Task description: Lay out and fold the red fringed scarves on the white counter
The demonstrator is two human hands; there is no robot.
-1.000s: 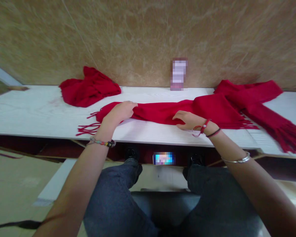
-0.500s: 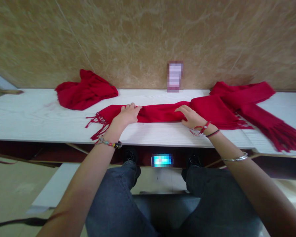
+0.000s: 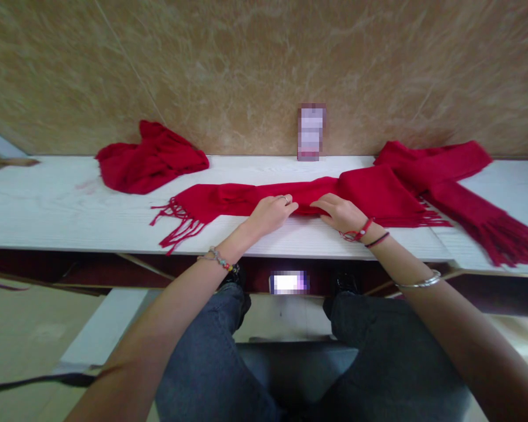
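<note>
A long red scarf [image 3: 237, 199] lies stretched along the narrow white table, its fringe spread out at the left end and its right part folded wider. My left hand [image 3: 273, 213] is closed at the scarf's near edge, fingertips pinching the cloth around its middle. Just to the right, my right hand [image 3: 341, 212] has its fingers curled onto the same edge, thumb underneath. A small gap separates the two hands. The exact grip of the fingertips is partly hidden by the hands.
A crumpled red scarf [image 3: 152, 161] sits back left against the marbled wall [image 3: 246, 70]. Another red scarf [image 3: 462, 205] lies crossed over itself on the right of the white table [image 3: 48, 205]. A blurred upright rectangle [image 3: 311, 132] leans on the wall; a lit screen [image 3: 288, 282] is below.
My left hand has slid right along the scarf, from near its fringed end to the middle, and its fingers have closed. My right hand has stayed nearly in place, its fingers bending more.
</note>
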